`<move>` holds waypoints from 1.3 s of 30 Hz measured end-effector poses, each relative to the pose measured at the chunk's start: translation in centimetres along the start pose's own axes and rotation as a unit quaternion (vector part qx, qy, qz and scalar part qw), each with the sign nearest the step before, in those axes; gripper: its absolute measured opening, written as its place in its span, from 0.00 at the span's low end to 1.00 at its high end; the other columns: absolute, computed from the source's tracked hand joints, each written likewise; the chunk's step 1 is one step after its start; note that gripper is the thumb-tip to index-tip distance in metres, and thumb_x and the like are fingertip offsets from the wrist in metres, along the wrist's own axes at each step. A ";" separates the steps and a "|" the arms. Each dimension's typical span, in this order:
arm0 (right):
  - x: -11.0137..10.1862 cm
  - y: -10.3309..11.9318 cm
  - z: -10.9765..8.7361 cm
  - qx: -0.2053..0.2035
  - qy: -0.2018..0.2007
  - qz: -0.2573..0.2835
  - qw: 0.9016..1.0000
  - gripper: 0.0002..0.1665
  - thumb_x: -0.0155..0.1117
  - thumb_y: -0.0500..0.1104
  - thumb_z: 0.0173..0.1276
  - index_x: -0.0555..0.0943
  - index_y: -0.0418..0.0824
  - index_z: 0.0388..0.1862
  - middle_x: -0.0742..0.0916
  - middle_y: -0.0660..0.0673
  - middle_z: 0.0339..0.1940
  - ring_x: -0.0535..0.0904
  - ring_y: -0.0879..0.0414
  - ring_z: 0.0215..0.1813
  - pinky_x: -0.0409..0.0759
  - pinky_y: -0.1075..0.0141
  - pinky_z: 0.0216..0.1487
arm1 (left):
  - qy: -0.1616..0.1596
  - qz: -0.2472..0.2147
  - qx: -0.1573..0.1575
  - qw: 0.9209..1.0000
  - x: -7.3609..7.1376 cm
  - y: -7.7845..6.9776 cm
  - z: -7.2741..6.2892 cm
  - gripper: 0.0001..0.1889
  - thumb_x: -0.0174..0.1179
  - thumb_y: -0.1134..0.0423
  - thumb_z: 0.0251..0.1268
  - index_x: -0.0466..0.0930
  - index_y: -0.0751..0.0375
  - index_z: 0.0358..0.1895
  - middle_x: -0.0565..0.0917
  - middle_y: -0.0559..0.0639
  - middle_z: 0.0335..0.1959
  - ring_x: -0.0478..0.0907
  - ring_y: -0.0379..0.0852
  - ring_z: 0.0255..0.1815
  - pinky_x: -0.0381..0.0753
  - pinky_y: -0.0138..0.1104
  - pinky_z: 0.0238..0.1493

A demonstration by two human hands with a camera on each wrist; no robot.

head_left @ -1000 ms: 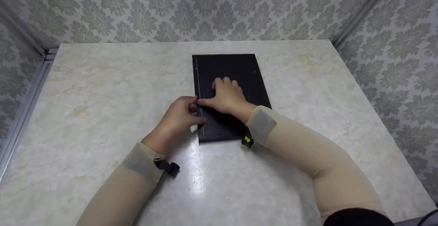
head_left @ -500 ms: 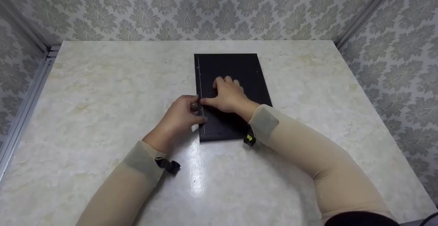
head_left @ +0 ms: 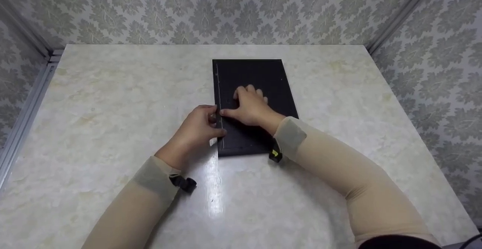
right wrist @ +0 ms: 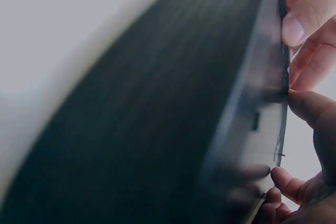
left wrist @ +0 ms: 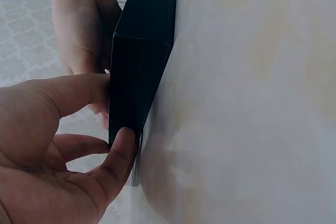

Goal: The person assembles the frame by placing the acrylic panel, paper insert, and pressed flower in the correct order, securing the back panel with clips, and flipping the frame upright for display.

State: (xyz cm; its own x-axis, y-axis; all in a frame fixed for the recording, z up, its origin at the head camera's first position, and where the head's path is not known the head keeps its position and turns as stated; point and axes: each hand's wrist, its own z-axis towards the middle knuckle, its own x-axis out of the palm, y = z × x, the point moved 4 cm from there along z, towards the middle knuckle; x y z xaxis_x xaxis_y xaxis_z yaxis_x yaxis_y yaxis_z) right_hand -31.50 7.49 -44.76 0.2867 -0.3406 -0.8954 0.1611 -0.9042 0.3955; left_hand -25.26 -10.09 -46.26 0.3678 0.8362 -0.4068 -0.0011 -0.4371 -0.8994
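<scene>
A flat black rectangular box [head_left: 252,71] lies on the table, its long side pointing away from me and a thin pale line running along its left edge. My left hand [head_left: 194,128] pinches that edge, thumb on top and fingers against the side. In the left wrist view the box's thick dark side [left wrist: 139,64] stands out, with a fingertip [left wrist: 125,142] pressed to it. My right hand [head_left: 248,107] rests on the top, fingertips down and thumb stretched toward the left edge. The right wrist view shows the glossy top surface [right wrist: 257,150] mirroring those fingers.
A marbled pale table [head_left: 124,87] surrounds the box. Patterned wall panels [head_left: 203,11] enclose it behind and at the sides. Small black devices [head_left: 184,183] hang from both wrists, and a dark cable [head_left: 470,240] shows at the lower right corner.
Both hands stay at nearly the same spots on the box. The whole view shifts slightly between frames, while the box shows no clear motion on the table.
</scene>
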 end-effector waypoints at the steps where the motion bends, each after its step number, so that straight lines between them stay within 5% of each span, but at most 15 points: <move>1: -0.1 0.0 0.0 -0.002 0.003 0.002 1.000 0.45 0.73 0.77 0.72 0.76 0.45 0.69 0.77 0.42 0.66 0.71 0.42 0.67 0.71 0.46 0.71 | 0.001 0.000 -0.002 1.000 -0.1 -0.1 0.0 0.40 0.76 0.72 0.69 0.71 0.69 0.84 0.75 0.68 0.82 0.88 0.59 0.72 0.91 0.44 0.70; 10: -1.4 -0.5 0.0 0.014 -0.014 0.075 0.997 0.39 0.76 0.70 0.75 0.80 0.42 0.64 0.82 0.40 0.64 0.75 0.41 0.68 0.75 0.47 0.75 | -0.002 0.009 0.009 1.000 -0.3 -0.4 -0.1 0.40 0.76 0.71 0.69 0.73 0.66 0.84 0.77 0.67 0.80 0.88 0.60 0.71 0.90 0.47 0.70; 17: -0.4 0.1 -0.4 0.029 -0.019 0.048 0.998 0.43 0.81 0.75 0.65 0.80 0.45 0.59 0.80 0.41 0.63 0.72 0.41 0.67 0.70 0.47 0.76 | -0.011 -0.005 -0.011 1.000 -0.2 0.3 -0.3 0.45 0.76 0.71 0.69 0.65 0.73 0.86 0.69 0.71 0.85 0.85 0.61 0.75 0.89 0.46 0.73; 29: 0.8 0.1 0.0 0.099 -0.028 0.061 0.993 0.62 0.83 0.72 0.62 0.65 0.46 0.83 0.70 0.39 0.78 0.63 0.39 0.76 0.64 0.44 0.81 | -0.012 0.004 -0.021 1.000 0.2 0.4 0.0 0.46 0.77 0.69 0.70 0.64 0.72 0.87 0.65 0.69 0.88 0.83 0.61 0.78 0.86 0.48 0.77; 35: 1.1 -0.4 0.4 0.097 -0.014 0.067 0.993 0.60 0.83 0.72 0.62 0.65 0.47 0.81 0.71 0.41 0.76 0.63 0.40 0.74 0.63 0.44 0.79 | -0.008 -0.008 -0.002 1.000 0.3 0.2 -0.1 0.39 0.77 0.72 0.68 0.75 0.67 0.82 0.79 0.67 0.77 0.87 0.59 0.73 0.88 0.47 0.74; 39: 1.2 -0.4 0.5 0.094 -0.005 0.068 0.993 0.57 0.83 0.70 0.64 0.64 0.47 0.78 0.70 0.40 0.75 0.63 0.39 0.73 0.63 0.44 0.78 | -0.010 -0.009 0.003 1.000 0.1 0.2 -0.3 0.40 0.76 0.73 0.68 0.73 0.71 0.82 0.78 0.69 0.78 0.87 0.60 0.73 0.89 0.46 0.72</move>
State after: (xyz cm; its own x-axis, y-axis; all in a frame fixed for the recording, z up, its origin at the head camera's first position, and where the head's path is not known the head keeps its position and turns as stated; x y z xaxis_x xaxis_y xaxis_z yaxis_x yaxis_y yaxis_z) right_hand -31.70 7.32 -46.07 0.2834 -0.4643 -0.8391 -0.0573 -0.8816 0.4685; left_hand -24.97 -10.18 -46.50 0.3500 0.8502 -0.3933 0.0003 -0.4199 -0.9076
